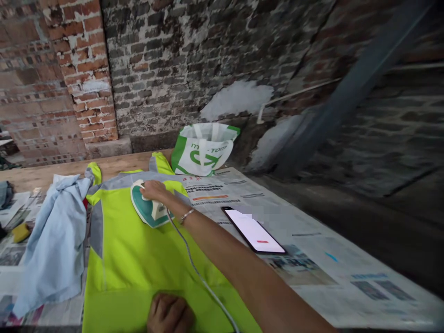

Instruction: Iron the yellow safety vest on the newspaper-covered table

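A hi-vis yellow and grey jacket [128, 259] lies spread out in front of me. My right hand [154, 190] is closed around the handle of a teal and white clothes iron [144, 208], which rests on the upper part of the jacket. From the iron's back a grey cord [196, 268] runs toward me under my forearm. At the near end, my left hand [169, 312] lies on the jacket with its fingers curled in; whether they pinch any cloth is hidden.
Left of the jacket lies a crumpled light blue cloth [57, 236], with a yellow block [21, 232] beyond it. A lit phone [255, 230] rests on newspaper [312, 240] at right. A white and green bag [208, 150] stands at the back, before a brick wall [166, 60].
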Demonstrator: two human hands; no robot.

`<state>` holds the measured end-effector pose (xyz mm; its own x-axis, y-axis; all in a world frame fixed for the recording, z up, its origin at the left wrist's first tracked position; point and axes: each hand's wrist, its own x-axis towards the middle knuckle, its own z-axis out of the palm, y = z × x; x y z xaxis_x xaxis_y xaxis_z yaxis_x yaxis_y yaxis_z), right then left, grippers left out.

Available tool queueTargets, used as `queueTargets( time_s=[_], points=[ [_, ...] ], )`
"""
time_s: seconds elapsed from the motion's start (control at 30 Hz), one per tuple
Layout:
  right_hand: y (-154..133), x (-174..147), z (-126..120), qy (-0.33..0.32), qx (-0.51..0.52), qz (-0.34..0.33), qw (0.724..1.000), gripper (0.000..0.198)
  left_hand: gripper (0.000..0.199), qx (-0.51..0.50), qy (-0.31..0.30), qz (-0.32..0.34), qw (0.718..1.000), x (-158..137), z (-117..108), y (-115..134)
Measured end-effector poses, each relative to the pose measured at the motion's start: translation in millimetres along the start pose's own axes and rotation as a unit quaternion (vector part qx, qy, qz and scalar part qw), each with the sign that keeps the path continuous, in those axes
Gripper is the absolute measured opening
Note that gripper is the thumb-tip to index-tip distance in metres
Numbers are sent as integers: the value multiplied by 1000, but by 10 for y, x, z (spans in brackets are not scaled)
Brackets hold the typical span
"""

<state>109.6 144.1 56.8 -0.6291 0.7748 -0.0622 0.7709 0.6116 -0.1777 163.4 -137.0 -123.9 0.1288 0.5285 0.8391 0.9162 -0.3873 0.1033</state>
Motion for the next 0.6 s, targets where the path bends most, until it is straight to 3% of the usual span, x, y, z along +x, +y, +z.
queueTargets(
  time_s=[0.13,0.23,0.47,0.6],
  points=[
    [-94,196,-110,0,5,-11,1000,44,27,-15,-4,8,1000,-43,13,-29],
    [-83,124,-135,-14,0,-39,999,42,29,-23,-14,-13,1000,-59,11,-18],
    [-45,-618,-6,-77,-45,-173,981,46,34,-3,-11,-25,1000,-115,44,16],
    [-114,-970,124,-68,-57,-165,982,46,27,0,-25,-27,999,-151,54,18]
  ],
)
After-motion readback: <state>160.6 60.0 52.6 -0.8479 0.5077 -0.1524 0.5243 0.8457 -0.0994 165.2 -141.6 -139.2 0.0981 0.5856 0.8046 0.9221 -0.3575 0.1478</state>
